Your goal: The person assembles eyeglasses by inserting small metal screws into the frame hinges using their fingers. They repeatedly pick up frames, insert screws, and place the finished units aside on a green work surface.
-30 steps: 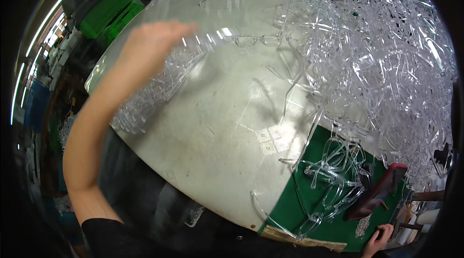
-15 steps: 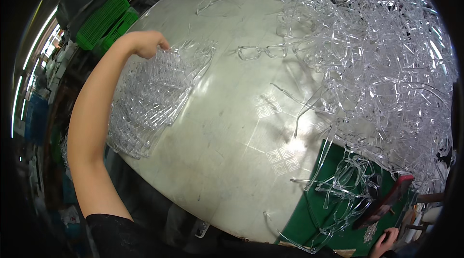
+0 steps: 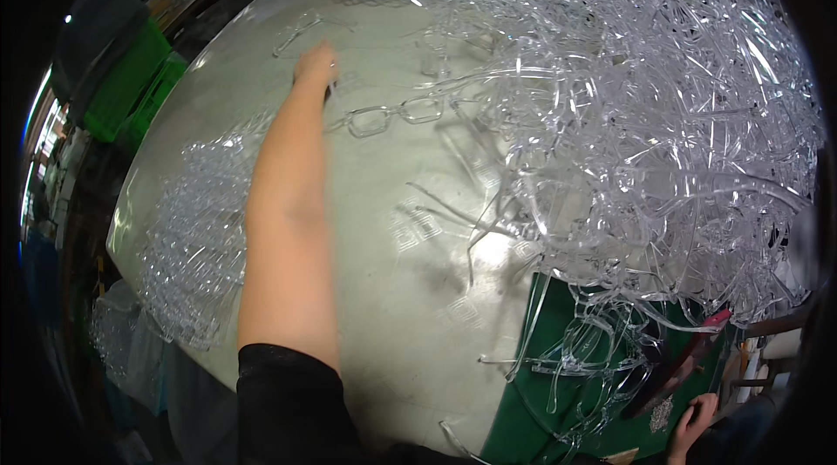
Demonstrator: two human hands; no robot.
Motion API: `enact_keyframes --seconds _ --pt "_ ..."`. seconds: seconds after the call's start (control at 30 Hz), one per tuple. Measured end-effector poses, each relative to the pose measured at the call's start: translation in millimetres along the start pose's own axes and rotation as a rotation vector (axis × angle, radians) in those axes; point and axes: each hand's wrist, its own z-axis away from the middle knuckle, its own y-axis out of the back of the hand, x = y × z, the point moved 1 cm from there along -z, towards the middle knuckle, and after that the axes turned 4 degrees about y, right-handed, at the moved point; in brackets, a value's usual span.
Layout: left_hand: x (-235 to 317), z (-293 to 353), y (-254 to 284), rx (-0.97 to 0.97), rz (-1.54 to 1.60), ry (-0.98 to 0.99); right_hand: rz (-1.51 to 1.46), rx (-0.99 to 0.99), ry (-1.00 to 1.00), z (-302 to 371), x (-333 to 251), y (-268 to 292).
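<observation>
My left hand (image 3: 316,66) reaches far across the table, the bare arm below a black short sleeve. Its fingers are bent together, partly hidden, at a thin clear strip leading toward a transparent eyeglass frame (image 3: 370,122); the grip looks closed on that frame's end. Beyond the hand lies another clear eyeglass frame (image 3: 301,33). Left of my forearm, clear eyeglass frames (image 3: 196,221) lie stacked in rows. At the lower right, my right hand (image 3: 693,423) rests by the edge of a green mat (image 3: 510,430), fingers apart and nothing seen in them.
A large tangled heap of clear eyeglass frames (image 3: 645,108) covers the table's right side. More frames (image 3: 602,352) and a dark, red-edged flat object (image 3: 680,365) lie on the mat, with a little pile of tiny parts (image 3: 661,414). Green crates (image 3: 126,86) stand beyond the table's left edge.
My left hand has left the stacked frames and swung right to the single frame. The view has shifted to the right. My right hand stays at the mat.
</observation>
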Motion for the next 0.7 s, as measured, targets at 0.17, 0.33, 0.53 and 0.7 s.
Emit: enact_keyframes --seconds 0.17,0.33,0.53,0.7 --pt "6 24 57 -0.072 -0.220 -0.215 -0.025 -0.010 -0.006 -8 -3 -2" --pt "41 42 153 0.174 0.167 -0.187 -0.046 0.029 -0.018 -3 12 -8" --pt "41 95 254 0.330 0.134 -0.530 -0.181 0.057 -0.036 -2 10 -5" --pt "48 129 243 0.028 -0.166 -0.473 -0.283 0.136 0.040 -6 6 -6"
